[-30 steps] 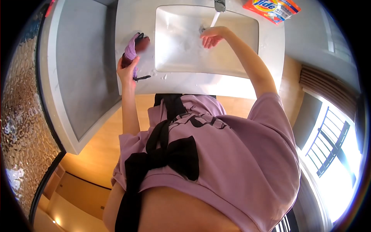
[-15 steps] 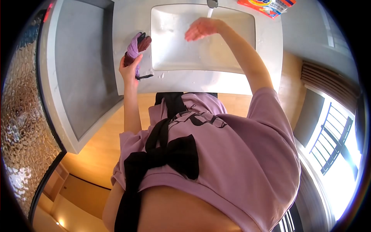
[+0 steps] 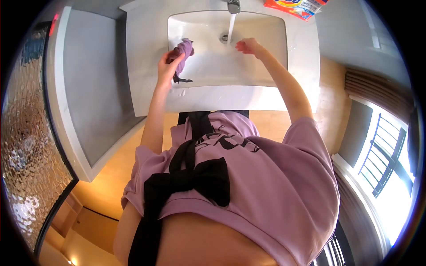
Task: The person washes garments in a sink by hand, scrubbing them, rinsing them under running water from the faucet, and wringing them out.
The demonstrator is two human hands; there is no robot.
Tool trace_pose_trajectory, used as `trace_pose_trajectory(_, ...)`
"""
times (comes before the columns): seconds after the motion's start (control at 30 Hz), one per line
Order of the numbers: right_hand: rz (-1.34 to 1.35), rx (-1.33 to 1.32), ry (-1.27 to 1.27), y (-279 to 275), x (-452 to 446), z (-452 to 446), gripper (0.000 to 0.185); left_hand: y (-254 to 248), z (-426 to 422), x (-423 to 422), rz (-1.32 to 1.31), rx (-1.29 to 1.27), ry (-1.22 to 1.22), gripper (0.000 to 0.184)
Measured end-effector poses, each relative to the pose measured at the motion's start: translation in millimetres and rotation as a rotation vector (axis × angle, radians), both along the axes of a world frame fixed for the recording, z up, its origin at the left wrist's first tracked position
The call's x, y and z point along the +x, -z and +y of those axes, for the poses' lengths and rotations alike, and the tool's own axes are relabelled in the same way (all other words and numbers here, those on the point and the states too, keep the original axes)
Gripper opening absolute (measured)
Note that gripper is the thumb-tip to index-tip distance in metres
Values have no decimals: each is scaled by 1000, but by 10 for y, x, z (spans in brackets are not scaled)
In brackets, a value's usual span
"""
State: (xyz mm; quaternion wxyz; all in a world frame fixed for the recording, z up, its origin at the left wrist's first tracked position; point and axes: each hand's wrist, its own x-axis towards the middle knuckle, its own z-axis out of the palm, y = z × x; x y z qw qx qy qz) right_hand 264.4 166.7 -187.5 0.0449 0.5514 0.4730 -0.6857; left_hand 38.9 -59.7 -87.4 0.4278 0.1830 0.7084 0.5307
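Observation:
My left hand (image 3: 167,66) grips a bunched purple and dark cloth (image 3: 184,49) over the left edge of the white sink (image 3: 204,71). A dark strap hangs from the cloth near the basin's front left corner. Over the right part of the basin is my right hand (image 3: 250,46), holding nothing, its fingers partly spread and pointing left. Water (image 3: 231,27) runs from the metal faucet (image 3: 234,6) down by the drain (image 3: 225,38), just left of my right hand.
An orange detergent packet (image 3: 298,7) lies on the counter (image 3: 151,95) behind the sink at the right. Water drops dot the counter. A grey recessed surface (image 3: 95,80) is at the left, and a window (image 3: 381,155) at the right.
My left hand has carried the cloth from the counter rightward to over the basin's left edge. My right hand has moved right, away from the middle of the basin, and the drain shows again.

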Motion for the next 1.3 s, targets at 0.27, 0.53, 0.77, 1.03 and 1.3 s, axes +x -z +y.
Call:
trace_pose_trajectory(0.27, -53, 368, -132, 574, 30, -342, 25, 315, 586, 318, 100, -47, 182, 37)
trace_pose_trajectory(0.53, -190, 905, -468, 553, -339, -483, 33, 310, 730, 344, 204, -105, 260, 38)
trace_pose_trajectory(0.77, -234, 1311, -461, 782, -371, -517, 36, 473, 1143, 410, 59, -70, 350, 39)
trace_pose_trajectory(1.03, -394, 1326, -580, 854, -419, -382, 48, 342, 1412, 563, 81, -229, 473, 40)
trace_pose_trajectory(1.3, -317, 1017, -440, 27, -416, -448, 49, 296, 1416, 625, -160, -230, 336, 39)
